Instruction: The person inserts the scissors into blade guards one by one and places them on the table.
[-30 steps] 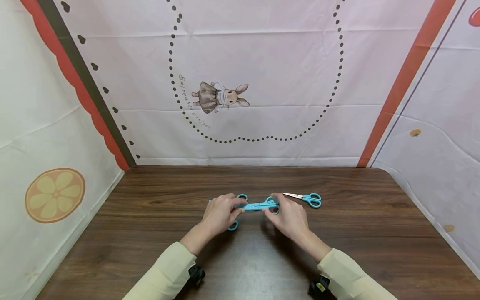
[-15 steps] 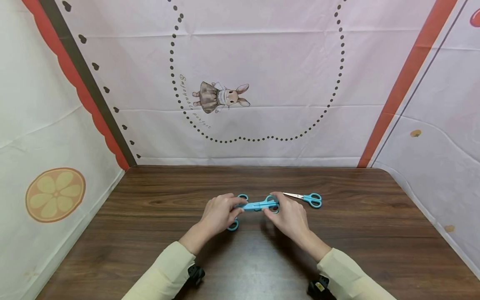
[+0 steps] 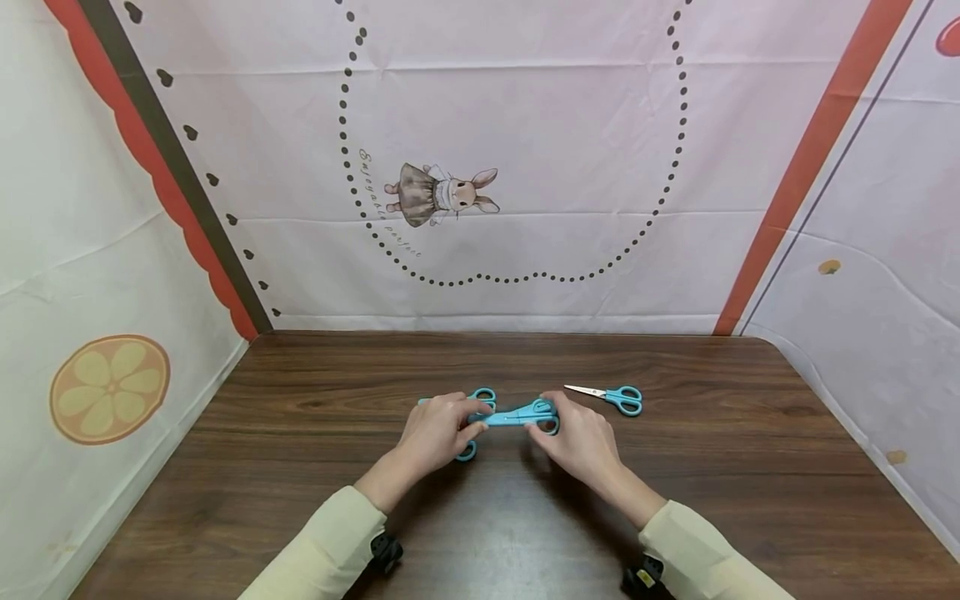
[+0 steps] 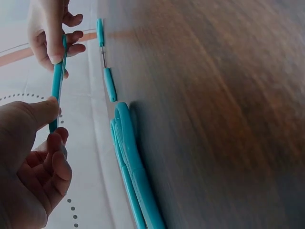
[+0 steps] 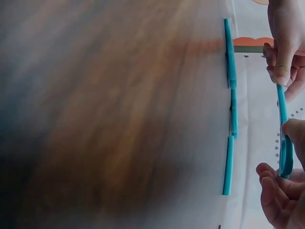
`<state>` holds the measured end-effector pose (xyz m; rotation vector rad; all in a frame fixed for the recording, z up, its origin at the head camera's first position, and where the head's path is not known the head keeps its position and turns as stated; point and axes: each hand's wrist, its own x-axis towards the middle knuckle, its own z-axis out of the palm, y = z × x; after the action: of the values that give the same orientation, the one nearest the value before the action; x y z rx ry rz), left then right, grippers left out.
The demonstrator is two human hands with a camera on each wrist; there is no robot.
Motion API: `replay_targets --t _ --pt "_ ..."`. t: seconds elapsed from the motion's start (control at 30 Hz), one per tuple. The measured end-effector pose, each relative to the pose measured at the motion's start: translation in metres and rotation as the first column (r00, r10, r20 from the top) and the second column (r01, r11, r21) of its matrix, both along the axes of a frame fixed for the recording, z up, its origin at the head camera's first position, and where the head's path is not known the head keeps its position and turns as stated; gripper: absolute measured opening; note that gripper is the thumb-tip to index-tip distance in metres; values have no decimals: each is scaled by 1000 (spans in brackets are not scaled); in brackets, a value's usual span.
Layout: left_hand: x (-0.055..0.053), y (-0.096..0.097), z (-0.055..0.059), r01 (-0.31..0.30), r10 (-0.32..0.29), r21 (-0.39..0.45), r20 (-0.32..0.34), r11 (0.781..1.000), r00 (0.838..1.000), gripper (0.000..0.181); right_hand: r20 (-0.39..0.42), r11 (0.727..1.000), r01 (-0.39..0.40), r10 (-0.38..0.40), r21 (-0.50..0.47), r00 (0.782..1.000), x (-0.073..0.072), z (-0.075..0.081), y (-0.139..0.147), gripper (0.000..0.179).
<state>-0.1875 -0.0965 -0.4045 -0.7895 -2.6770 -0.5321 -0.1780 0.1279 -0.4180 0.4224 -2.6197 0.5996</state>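
Between my two hands is a pair of turquoise scissors [image 3: 512, 417], held raised and lying crosswise. My left hand [image 3: 433, 435] pinches the blade end, which looks turquoise like the handles, between thumb and fingers. At the other end, my right hand [image 3: 583, 435] pinches the finger loops. In the left wrist view the scissors [image 4: 57, 82] appear edge-on, well apart from the tabletop. Beneath and around my left hand lie more turquoise scissors [image 3: 467, 451], their loops showing and the rest largely hidden by the hand.
Another pair of scissors [image 3: 624, 400] with bare metal blades lies beyond my right hand, blades pointing left. The brown wood-grain table [image 3: 712, 467] meets a printed cloth backdrop [image 3: 570, 167] at its back edge, with cloth walls on both sides.
The held scissors have shifted slightly toward me, and their loops have turned a little. Both hands keep their grip. The scissors on the table have stayed put.
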Motion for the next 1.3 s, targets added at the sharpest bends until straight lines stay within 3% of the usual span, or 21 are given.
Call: replay_targets --t 0.33,0.73,1.3 --pt "1 -2 -2 33 -32 -6 49 999 998 22 29 998 -38 37 58 999 4 0 6 49" --pt "4 -6 -9 30 -25 -43 100 999 995 19 97 988 -113 103 102 990 8 1 13 57" --pt "8 -7 -12 66 -63 -39 61 997 996 21 93 978 -146 133 150 987 12 1 20 55"
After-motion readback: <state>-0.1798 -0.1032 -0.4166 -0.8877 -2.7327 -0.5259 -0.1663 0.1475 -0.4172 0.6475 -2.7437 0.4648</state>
